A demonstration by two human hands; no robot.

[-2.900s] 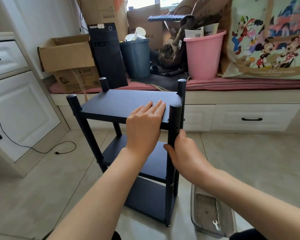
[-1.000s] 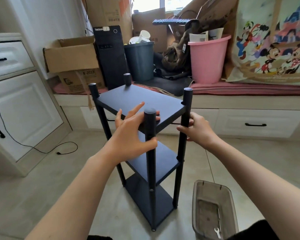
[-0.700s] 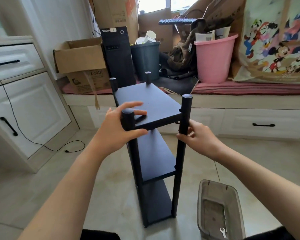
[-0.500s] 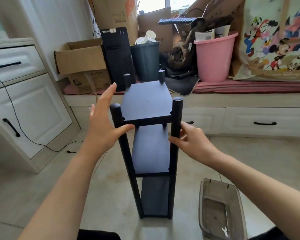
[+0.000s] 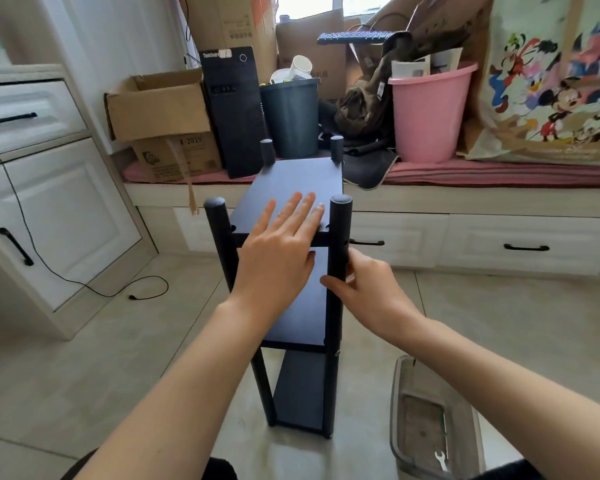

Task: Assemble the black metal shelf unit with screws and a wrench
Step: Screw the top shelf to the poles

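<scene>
The black metal shelf unit (image 5: 300,180) stands upright on the tiled floor with its narrow end toward me, three shelves between four round posts. My left hand (image 5: 280,249) lies flat, fingers straight, over the near edge of the top shelf. My right hand (image 5: 364,289) grips the near right post (image 5: 340,220) just below the top shelf, thumb in front and fingers behind. A small silver wrench (image 5: 440,460) lies in a clear plastic tray (image 5: 397,410) on the floor at the lower right. No screws are visible.
A window bench (image 5: 465,202) with drawers runs behind the shelf, loaded with cardboard boxes (image 5: 156,98), a black computer tower (image 5: 234,109), a dark bin (image 5: 290,116), a pink bucket (image 5: 430,109) and a cartoon bag (image 5: 555,81). White cabinets (image 5: 49,209) stand left; a cable (image 5: 84,282) trails across the floor.
The shelf has been turned from its long side to its narrow end facing me. My left hand left the near left post and now lies flat on the top shelf.
</scene>
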